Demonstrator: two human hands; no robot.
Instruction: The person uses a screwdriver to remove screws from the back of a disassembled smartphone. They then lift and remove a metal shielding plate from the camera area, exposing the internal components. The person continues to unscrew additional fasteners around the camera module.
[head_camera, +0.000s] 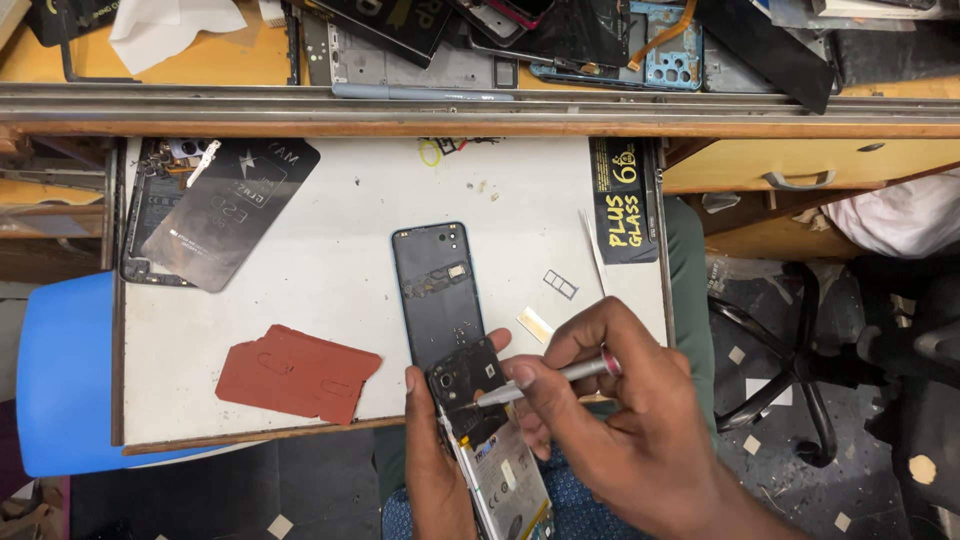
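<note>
Possibly the screwdriver (555, 378), pinched in the closed fingers of the right hand (640, 420), could slip and scratch the opened phone (480, 420), which the left hand (435, 470) gripped just past the white board's (330, 260) near edge.

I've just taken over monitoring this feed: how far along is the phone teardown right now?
Done: the dark back cover is off and lies on the white board, with a small card tray beside it. In hand: the left hand holds the opened phone, while the right hand works a screwdriver on its upper inner plate. Left: that black plate still sits on the phone; lower parts remain in place.
</note>
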